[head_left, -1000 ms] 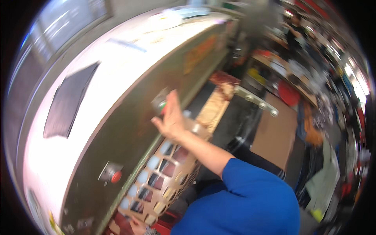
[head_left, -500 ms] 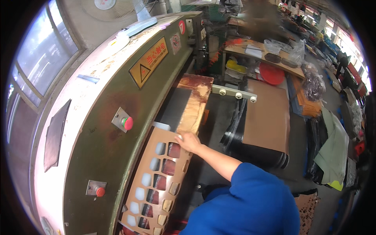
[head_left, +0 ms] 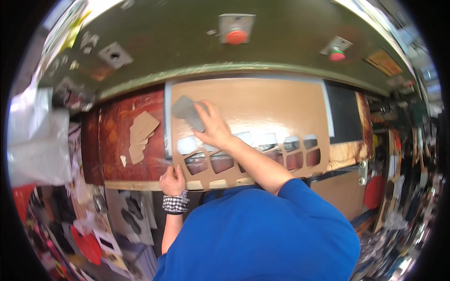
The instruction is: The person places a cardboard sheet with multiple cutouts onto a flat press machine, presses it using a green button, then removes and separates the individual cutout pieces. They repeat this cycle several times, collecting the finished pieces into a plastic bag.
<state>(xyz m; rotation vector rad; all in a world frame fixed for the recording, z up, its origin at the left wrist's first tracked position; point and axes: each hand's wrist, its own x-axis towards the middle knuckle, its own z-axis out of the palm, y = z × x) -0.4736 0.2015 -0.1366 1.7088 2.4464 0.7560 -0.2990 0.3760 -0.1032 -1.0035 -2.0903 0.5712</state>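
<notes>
A brown sheet (head_left: 262,100) lies across the press bed, with rows of punched openings along its near side. My left hand (head_left: 173,181) is closed at the sheet's near left corner, thumb and fingers at its edge. Over the sheet's left part, my right hand (head_left: 213,126) grips a grey, block-like cutting die (head_left: 188,112) by its side. The die sits at or just above the uncut area; I cannot tell if it touches. Left of the sheet, a small pile of cut brown pieces (head_left: 140,136) rests on the dark red board (head_left: 110,140).
Beyond the bed rises the green press beam (head_left: 178,42) with red push buttons (head_left: 236,37). A pale cutting board edge (head_left: 168,122) shows under the sheet, and a black mat (head_left: 344,112) lies to its right. Plastic bags (head_left: 40,145) hang at far left.
My view has swung round to face the press squarely. My right hand has left the sheet's far end and now holds the grey die; my left hand has come into view.
</notes>
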